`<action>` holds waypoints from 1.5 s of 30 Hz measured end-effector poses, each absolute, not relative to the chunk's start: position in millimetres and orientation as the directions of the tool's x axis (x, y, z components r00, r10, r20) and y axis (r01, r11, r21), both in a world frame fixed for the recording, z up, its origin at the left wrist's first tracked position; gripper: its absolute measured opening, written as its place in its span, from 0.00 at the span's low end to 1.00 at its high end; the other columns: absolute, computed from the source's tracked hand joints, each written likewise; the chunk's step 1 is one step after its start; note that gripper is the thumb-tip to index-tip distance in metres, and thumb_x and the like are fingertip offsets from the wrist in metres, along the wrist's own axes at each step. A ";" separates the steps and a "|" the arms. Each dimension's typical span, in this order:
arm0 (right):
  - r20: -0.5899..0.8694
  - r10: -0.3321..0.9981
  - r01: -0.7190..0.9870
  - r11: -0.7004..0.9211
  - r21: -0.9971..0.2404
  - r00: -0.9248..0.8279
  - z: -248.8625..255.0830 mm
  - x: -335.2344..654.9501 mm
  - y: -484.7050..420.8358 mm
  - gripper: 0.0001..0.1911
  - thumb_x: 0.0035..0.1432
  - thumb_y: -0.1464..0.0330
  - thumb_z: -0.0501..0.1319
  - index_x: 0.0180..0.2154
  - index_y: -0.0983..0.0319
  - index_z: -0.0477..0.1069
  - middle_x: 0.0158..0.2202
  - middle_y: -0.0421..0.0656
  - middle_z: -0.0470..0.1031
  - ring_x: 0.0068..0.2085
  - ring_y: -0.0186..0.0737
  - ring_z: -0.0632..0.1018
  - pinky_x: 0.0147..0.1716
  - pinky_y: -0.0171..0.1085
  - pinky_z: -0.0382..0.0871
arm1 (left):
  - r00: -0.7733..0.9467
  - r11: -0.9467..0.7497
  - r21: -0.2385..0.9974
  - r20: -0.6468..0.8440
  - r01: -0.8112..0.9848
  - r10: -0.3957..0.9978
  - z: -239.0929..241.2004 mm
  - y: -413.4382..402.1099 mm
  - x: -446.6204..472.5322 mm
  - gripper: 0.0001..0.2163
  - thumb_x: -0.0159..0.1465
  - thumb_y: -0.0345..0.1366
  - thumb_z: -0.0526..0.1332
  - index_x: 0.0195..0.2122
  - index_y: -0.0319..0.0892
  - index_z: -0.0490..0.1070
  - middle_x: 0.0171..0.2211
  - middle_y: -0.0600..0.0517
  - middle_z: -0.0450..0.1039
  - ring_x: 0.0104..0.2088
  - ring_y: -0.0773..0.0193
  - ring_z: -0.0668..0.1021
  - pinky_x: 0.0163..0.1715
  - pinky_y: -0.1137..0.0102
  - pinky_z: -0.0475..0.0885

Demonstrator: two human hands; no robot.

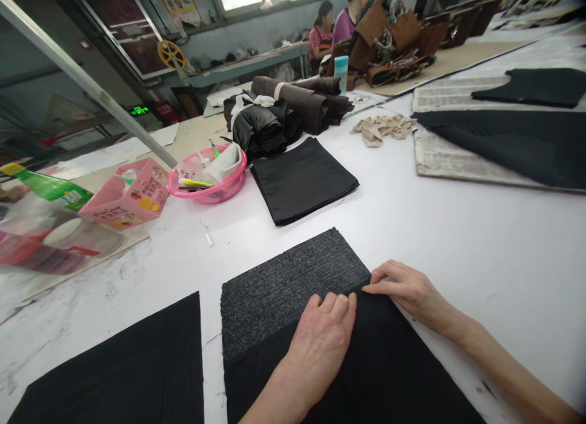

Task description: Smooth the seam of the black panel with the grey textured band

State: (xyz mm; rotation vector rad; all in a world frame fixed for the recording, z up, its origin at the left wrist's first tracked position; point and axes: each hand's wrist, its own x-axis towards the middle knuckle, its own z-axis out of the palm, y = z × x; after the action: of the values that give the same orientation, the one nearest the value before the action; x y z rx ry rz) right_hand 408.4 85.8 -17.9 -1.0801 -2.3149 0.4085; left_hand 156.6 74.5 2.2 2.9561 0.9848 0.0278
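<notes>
A stack of dark grey ribbed fabric pieces (284, 283) lies on the white table (458, 229) right in front of me. A smooth black piece (379, 375) covers its near half. My left hand (323, 341) rests flat on the black piece at its far edge, fingers together and stretched. My right hand (407, 290) touches the same edge at the stack's right corner, fingers curled onto the fabric; whether it pinches the edge I cannot tell.
Another black piece (128, 375) lies to the left. Further back sit a folded black stack (302, 180), a pink bowl (208, 174) of small items, dark fabric rolls (293, 110), a pink carton (132, 195) and a green bottle (50, 189). Large black cloth (513, 140) lies right. Two people sit far back.
</notes>
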 end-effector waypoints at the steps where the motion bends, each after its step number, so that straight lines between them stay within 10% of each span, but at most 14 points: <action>1: 0.346 0.778 0.608 0.626 -0.488 -0.524 -18.1 408.3 85.8 0.15 0.72 0.71 0.50 0.48 0.56 0.74 0.42 0.45 0.68 0.41 0.38 0.71 0.39 0.37 0.67 | 0.801 -0.801 0.028 0.011 0.598 0.599 2.2 74.5 157.4 0.23 0.69 0.28 0.52 0.64 0.35 0.53 0.42 0.48 0.65 0.41 0.60 0.69 0.40 0.63 0.68; 45: 0.353 0.833 0.656 0.553 -0.513 -0.426 -16.1 414.2 84.5 0.11 0.71 0.70 0.53 0.42 0.58 0.74 0.40 0.44 0.70 0.40 0.40 0.72 0.39 0.38 0.68 | 0.797 -0.797 0.084 0.048 0.598 0.603 2.1 78.4 170.2 0.23 0.68 0.28 0.50 0.65 0.35 0.52 0.42 0.48 0.66 0.40 0.58 0.69 0.40 0.61 0.68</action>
State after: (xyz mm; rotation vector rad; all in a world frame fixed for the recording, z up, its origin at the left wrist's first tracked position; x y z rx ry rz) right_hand 414.2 84.5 -16.1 -1.1930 -2.2130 0.3999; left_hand 170.2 78.4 2.1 2.9166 0.9758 0.1110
